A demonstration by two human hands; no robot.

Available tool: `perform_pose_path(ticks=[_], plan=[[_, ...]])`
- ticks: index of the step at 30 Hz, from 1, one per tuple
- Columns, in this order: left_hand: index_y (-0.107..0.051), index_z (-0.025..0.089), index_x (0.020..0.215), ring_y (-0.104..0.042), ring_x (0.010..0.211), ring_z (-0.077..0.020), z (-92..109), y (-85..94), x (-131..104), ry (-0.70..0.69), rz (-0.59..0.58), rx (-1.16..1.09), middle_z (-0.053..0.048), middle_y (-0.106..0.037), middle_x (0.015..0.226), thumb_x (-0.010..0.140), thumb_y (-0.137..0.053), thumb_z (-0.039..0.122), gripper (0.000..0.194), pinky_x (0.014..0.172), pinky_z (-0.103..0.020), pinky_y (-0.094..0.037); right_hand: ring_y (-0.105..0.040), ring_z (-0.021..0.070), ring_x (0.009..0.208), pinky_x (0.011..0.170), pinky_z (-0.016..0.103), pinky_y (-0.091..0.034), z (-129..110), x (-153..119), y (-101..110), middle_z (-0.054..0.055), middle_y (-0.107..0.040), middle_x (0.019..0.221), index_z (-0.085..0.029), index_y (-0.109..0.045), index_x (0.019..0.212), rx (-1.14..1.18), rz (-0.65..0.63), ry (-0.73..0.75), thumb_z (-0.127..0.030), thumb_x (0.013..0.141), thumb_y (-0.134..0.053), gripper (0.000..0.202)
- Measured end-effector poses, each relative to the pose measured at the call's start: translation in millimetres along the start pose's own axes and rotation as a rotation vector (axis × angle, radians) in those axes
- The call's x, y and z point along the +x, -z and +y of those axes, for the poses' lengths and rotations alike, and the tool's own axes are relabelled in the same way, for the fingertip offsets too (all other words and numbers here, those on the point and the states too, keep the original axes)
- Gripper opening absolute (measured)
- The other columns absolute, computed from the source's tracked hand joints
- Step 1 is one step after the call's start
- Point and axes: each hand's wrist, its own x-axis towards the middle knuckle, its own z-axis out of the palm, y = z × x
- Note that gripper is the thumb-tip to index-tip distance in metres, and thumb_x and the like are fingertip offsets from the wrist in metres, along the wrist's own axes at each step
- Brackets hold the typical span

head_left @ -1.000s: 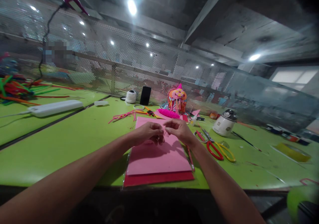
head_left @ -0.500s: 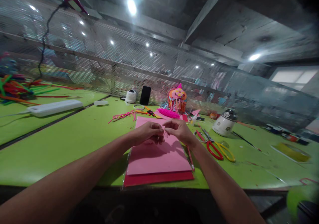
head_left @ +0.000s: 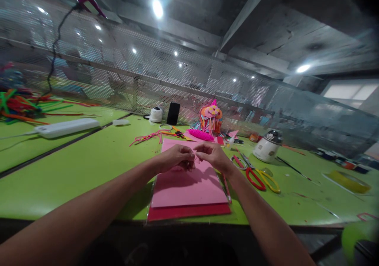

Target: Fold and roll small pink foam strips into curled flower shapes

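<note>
My left hand (head_left: 180, 158) and my right hand (head_left: 211, 154) meet over a stack of paper, fingers pinched together. Between their fingertips is a small piece of pink paper (head_left: 197, 160), partly covered by the fingers. Under both hands lie pink sheets (head_left: 189, 191), with a red sheet (head_left: 189, 212) showing along the near edge and clear plastic around them. Just beyond the hands sits a bright magenta fuzzy strip (head_left: 201, 135). Scissors with red and yellow handles (head_left: 256, 179) rest to the right of my right wrist.
Behind stand a colourful tasselled figure (head_left: 211, 116), a black phone (head_left: 173, 113) and a white thread spool (head_left: 155, 115). To the right are a white pot (head_left: 267, 147) and yellow tape (head_left: 346, 182). A white power strip (head_left: 68, 128) and pipe cleaners (head_left: 20, 107) lie left. Mesh (head_left: 118, 68) borders the table.
The view has shifted very slightly. Both hands keep nearly the same pose, with the small pink paper still between the fingertips.
</note>
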Motion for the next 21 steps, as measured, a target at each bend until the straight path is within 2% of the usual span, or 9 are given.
perform_pose_path(ticks=[21], plan=[[-0.052, 0.013, 0.081, -0.066, 0.06, -0.0185, -0.6, 1.4, 0.9, -0.007, -0.005, -0.108, -0.011, -0.07, 0.069, 0.078, -0.061, 0.023, 0.014, 0.056, -0.027, -0.047, -0.052, 0.0089, 0.058, 0.056, 0.023, -0.042, 2.5, 0.9, 1.3, 0.001, -0.059, 0.066, -0.011, -0.065, 0.087, 0.028, -0.004, -0.01, -0.018, 0.07, -0.064, 0.018]])
